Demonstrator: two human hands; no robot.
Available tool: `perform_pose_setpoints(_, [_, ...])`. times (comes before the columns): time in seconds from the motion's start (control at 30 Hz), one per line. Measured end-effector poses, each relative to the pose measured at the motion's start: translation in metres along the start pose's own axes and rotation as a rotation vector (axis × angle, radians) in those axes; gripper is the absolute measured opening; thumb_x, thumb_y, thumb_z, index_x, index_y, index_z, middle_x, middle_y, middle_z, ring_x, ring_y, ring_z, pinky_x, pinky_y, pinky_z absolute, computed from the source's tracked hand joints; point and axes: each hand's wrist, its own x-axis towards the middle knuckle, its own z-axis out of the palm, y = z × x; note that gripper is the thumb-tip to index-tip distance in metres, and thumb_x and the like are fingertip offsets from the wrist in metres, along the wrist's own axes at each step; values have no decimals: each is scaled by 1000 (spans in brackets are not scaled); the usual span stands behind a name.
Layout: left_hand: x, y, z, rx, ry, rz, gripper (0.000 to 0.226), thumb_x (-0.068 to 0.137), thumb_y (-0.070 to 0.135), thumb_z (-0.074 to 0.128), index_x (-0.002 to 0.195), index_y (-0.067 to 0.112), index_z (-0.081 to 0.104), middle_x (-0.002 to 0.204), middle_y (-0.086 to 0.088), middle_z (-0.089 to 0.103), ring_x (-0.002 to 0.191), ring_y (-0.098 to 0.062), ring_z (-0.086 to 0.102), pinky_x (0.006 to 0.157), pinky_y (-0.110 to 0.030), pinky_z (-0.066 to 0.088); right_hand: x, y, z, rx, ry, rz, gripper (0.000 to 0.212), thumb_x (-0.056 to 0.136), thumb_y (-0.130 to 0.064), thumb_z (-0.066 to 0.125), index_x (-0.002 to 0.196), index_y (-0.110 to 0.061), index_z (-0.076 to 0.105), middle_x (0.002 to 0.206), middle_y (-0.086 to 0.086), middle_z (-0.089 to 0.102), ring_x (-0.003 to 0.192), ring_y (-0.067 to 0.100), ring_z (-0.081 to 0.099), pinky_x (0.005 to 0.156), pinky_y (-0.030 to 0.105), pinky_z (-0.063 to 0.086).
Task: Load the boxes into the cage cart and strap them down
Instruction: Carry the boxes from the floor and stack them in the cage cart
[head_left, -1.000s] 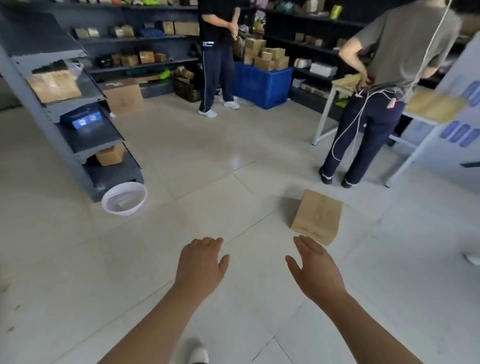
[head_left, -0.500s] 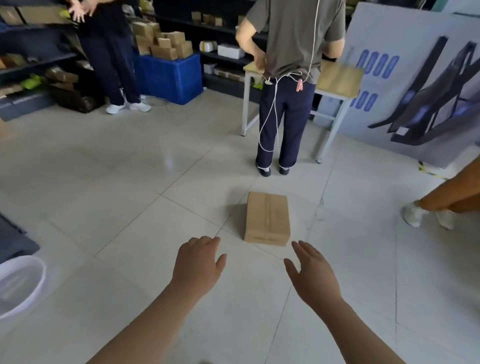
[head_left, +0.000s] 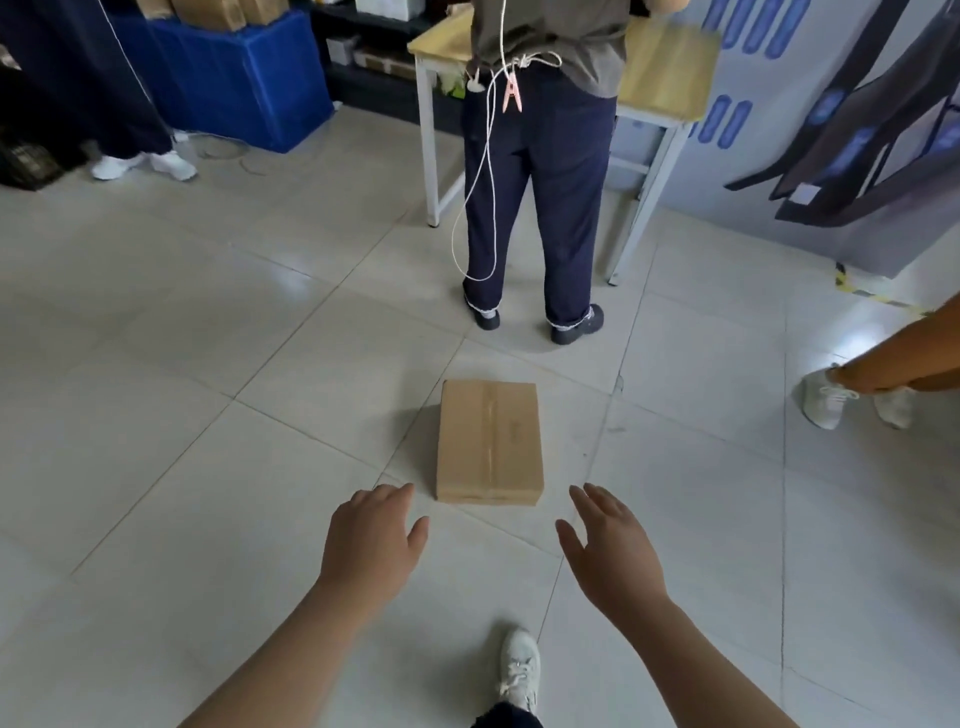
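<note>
A taped brown cardboard box (head_left: 489, 441) lies flat on the pale tiled floor, straight ahead of me. My left hand (head_left: 373, 540) hovers just short of the box's near left corner, fingers relaxed and empty. My right hand (head_left: 609, 545) is held out near the box's near right corner, fingers straight and spread, also holding nothing. Neither hand touches the box. No cage cart or strap is in view.
A person in dark trousers (head_left: 535, 176) stands just beyond the box, at a small table (head_left: 670, 78). Another person's legs and white shoes (head_left: 852, 397) are at the right edge. A blue crate (head_left: 234, 78) with boxes and a third person's shoes (head_left: 145, 163) are at far left.
The view has swung right and come nearer to the box, which now lies centred between my hands. Both hands stay open and stretched forward. The shelf rack and white basin have left the view.
</note>
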Motion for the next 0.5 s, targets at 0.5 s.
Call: perform_pose_setpoints(0.5, [255,4,235,5,-119,-18,47,84,32,65,125,9,60,110,-8,66,94,-32,63,75,-37,51,270,135,194,-42,-146,-16,49,99,-41,38,145,-24,38,153,0,33,143,18,24,115,28,21])
